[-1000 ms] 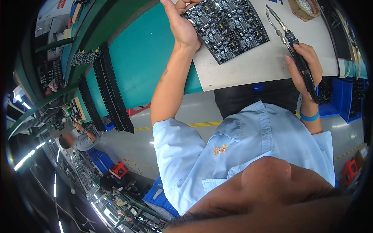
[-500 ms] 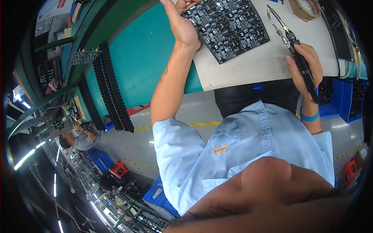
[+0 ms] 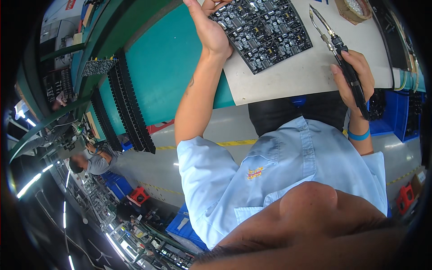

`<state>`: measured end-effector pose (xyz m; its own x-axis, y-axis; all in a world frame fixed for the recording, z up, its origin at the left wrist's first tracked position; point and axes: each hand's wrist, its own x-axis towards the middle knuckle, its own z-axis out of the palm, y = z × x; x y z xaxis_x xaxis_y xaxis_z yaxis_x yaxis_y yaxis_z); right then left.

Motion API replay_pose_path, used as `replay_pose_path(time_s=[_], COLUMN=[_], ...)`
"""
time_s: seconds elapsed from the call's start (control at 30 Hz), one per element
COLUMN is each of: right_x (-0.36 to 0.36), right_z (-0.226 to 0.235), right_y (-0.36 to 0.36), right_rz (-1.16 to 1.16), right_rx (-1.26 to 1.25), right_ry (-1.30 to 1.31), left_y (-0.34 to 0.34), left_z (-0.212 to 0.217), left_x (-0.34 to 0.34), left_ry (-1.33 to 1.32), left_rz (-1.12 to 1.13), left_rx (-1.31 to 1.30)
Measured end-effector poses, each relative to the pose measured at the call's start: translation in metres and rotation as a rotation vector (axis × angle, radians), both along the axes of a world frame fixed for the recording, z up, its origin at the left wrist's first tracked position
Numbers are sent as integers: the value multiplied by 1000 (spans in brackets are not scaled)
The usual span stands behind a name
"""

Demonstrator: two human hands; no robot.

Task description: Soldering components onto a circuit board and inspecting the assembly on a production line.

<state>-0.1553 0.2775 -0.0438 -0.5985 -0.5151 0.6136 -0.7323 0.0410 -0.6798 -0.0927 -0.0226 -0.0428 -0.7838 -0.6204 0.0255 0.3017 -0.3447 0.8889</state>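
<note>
A black circuit board panel (image 3: 263, 31) with many small parts lies on a pale work mat (image 3: 297, 72) at the top of the view. My left hand (image 3: 209, 29) rests on the panel's left edge, fingers touching it near the top rim of the picture. My right hand (image 3: 353, 78) is closed around the black handle of a soldering iron (image 3: 333, 40), whose metal tip points up and left, just right of the panel and above the mat.
A teal bench top (image 3: 166, 67) stretches left of the mat, with black ridged racks (image 3: 130, 117) along its edge. A brown round holder (image 3: 353, 9) sits top right. Blue bins (image 3: 396, 117) stand right. Another person (image 3: 92, 162) works at the far left.
</note>
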Motion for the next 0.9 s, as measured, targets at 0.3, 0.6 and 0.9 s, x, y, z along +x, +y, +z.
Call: replay_pose_path(time_s=[0.3,0.6,0.9], right_x=[0,-1,-2], right_z=[0,-2,-5], right_y=[2,1,1], right_rz=[-6,15,28], right_rx=[10,1,-17], right_ry=[1,-6,4], left_y=[-3,7,10], left_z=[-6,8,14], left_x=[-3,0,0], left_ry=[4,-40,-121], left_rz=[11,17,85], left_rx=[3,48,91])
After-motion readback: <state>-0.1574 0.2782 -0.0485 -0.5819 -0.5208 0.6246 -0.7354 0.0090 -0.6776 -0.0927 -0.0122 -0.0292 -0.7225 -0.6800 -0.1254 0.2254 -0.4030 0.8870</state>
